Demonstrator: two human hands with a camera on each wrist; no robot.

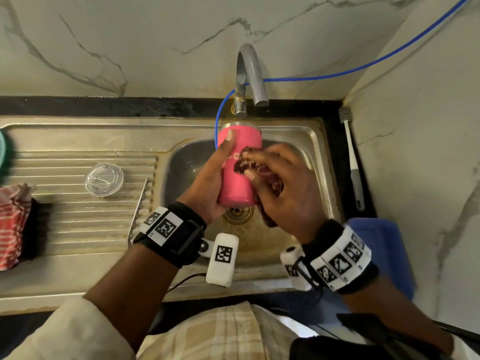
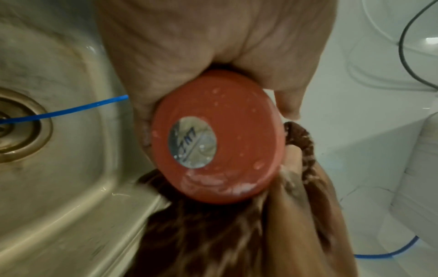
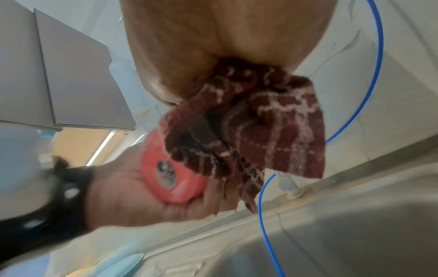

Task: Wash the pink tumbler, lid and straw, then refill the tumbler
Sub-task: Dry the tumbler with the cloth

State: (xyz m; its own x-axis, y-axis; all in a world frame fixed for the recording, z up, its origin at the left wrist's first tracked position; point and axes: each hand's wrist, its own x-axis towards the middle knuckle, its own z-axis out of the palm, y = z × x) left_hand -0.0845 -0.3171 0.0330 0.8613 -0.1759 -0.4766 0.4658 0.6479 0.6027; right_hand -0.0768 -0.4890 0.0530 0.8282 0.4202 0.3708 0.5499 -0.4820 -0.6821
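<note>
The pink tumbler (image 1: 237,190) is tilted over the sink basin (image 1: 181,167), its steel rim toward the faucet. My left hand (image 1: 213,180) grips its body, thumb on top. My right hand (image 1: 283,183) clutches a dark red checked cloth (image 1: 242,162) and presses it against the tumbler's side. The left wrist view shows the tumbler's base (image 2: 218,140) with soap suds, and the cloth (image 2: 201,234) hanging under it. In the right wrist view the cloth (image 3: 249,127) drapes from my palm beside the base (image 3: 170,180). The clear lid (image 1: 104,179) lies on the drainboard. A thin metal tube (image 1: 137,211), possibly the straw, lies at the drainboard's edge.
The grey faucet (image 1: 246,74) arches over the basin; no water shows. A blue hose (image 1: 337,72) runs from the wall into the drain (image 1: 237,214). A white-and-grey brush (image 1: 352,157) lies on the right counter. A red striped cloth (image 1: 10,224) sits far left.
</note>
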